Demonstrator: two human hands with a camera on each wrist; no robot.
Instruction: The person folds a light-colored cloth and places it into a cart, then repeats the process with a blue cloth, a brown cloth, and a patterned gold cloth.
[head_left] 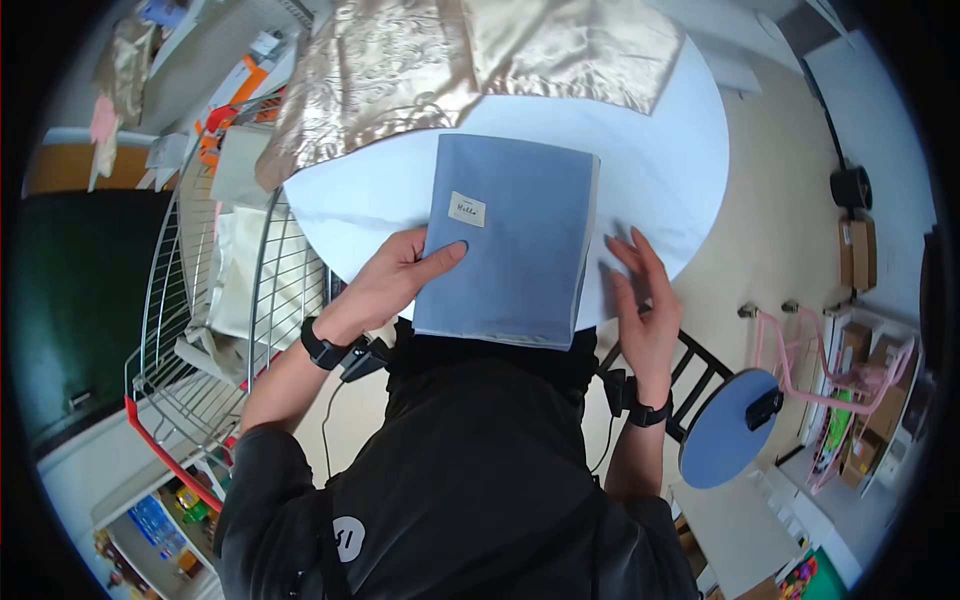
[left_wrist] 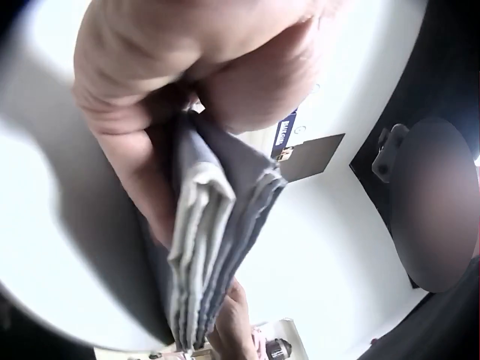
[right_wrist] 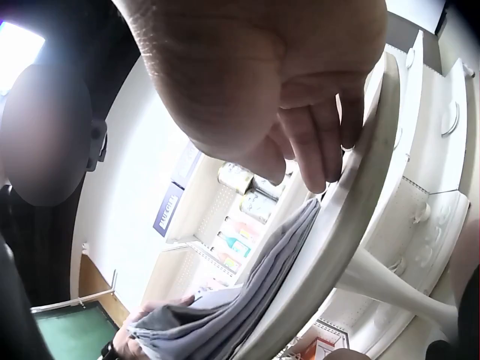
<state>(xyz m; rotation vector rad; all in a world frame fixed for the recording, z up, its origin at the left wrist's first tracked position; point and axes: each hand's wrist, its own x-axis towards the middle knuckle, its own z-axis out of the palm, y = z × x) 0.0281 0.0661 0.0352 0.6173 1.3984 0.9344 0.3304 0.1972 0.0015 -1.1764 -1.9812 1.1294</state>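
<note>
A folded blue cloth (head_left: 515, 240) with a small white label (head_left: 467, 209) lies at the near edge of the round white table (head_left: 690, 150). The left hand (head_left: 400, 275) grips its left edge, thumb on top and fingers underneath. In the left wrist view the folded layers (left_wrist: 206, 247) show in a stack, blue outside and pale inside. Just right of the cloth, the right hand (head_left: 648, 310) holds nothing, its fingers loosely extended over the table. The right wrist view shows that hand (right_wrist: 277, 82) above the cloth's edge (right_wrist: 255, 285), fingers pointing down.
Shiny beige fabric (head_left: 400, 80) covers the table's far side. A wire cart (head_left: 270, 290) with pale cloths stands at the left. At the right are a round blue stool (head_left: 725, 440) and a pink rack (head_left: 870, 375).
</note>
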